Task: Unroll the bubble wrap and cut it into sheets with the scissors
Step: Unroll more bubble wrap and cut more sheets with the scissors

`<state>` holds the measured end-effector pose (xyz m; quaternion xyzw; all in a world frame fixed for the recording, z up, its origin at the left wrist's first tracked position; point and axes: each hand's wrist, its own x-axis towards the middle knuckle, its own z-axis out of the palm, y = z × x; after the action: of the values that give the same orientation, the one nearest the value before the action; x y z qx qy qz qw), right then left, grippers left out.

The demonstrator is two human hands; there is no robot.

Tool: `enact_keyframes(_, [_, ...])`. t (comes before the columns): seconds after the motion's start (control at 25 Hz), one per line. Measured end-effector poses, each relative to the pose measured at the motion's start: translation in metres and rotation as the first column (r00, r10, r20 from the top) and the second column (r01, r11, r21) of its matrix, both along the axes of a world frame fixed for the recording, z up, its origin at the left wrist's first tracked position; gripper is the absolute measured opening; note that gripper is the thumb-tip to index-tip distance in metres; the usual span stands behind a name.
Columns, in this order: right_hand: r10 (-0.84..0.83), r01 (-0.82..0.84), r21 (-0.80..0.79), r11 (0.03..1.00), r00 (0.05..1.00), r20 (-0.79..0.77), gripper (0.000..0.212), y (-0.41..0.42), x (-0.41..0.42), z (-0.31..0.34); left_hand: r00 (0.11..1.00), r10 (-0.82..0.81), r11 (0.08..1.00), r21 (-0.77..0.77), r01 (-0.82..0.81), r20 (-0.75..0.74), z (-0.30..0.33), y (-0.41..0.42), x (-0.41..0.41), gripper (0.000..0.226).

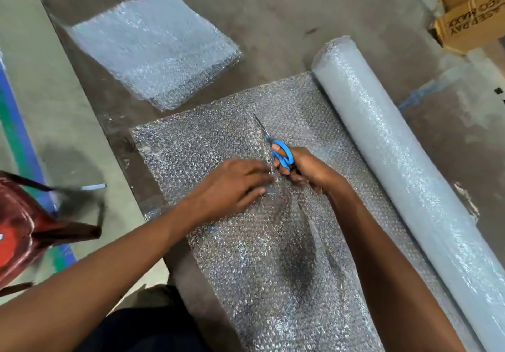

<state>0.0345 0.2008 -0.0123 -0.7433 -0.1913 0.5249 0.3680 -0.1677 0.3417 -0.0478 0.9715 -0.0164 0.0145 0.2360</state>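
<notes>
The bubble wrap (pixel 218 144) is pressed flat by the left hand (pixel 235 185) (fingers straight) so it stays still; the scissors (pixel 278 152) are gripped by the right hand (pixel 308 171).

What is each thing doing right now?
Big roll of bubble wrap: partly unrolled.
Unrolled bubble wrap sheet: flat on the table, partly cut.
Blue-handled scissors: held, blades in the wrap.
Stack of cut bubble wrap sheets: lying apart.
Left hand: pressing the wrap.
Right hand: gripping the scissors.
</notes>
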Motion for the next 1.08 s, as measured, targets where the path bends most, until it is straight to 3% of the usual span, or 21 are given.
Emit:
enact_keyframes(0.08, [0.002, -0.002, 0.007, 1.000, 1.000, -0.006, 0.049, 0.002, 0.003, 0.002, 0.994, 0.098, 0.992, 0.089, -0.093, -0.053, -0.001, 0.025, 0.007, 0.066])
enact_keyframes(0.2, [0.000, 0.000, -0.013, 1.000, 1.000, 0.013, 0.047, 0.008, 0.003, 0.001, 0.994, 0.034, 0.972, 0.235, -0.008, -0.106, -0.009, 0.043, 0.009, 0.085])
enact_keyframes(1.08, [-0.012, 0.012, 0.002, 1.000, 1.000, -0.016, 0.042, 0.065, 0.017, 0.001, 0.998, -0.004, 0.964, 0.267, 0.021, -0.063, -0.008, 0.046, 0.008, 0.082])
